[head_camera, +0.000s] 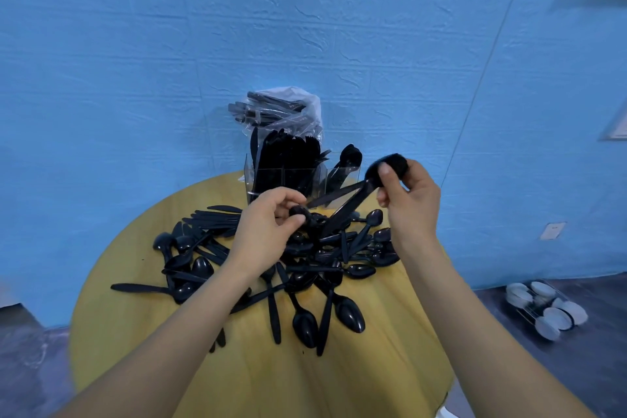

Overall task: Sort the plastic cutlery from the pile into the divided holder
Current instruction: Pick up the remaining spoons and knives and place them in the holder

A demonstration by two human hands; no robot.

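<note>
Right now, the right hand (409,200) is gripping a bunch of black spoons (390,168) by their bowls, with the thumb pressing on the front. The spoon handles are pointing down and away from this grip, toward the left hand (268,224). The left hand is pinching one more dark piece (300,212) between its thumb and fingers. I cannot tell what kind of piece it is.

Just under both grips, the pile (305,265) of black spoons and knives is lying spread out on the round yellow desk (142,316). Some big spoons are lying nearer to the person than the grips, with their bowls facing up.

Behind the grips, the clear holder (288,180) is standing at the far edge of the desk, by the blue wall (135,61). It is split into parts. Black forks and knives are standing up in the parts behind the left grip. A few spoons are leaning in the part just beside the right grip. A clear bag (288,108) with more black cutlery is sitting on top of the holder.

Far off to the side of the right grip, a wire rack (546,309) with white bowls is sitting on the floor.
</note>
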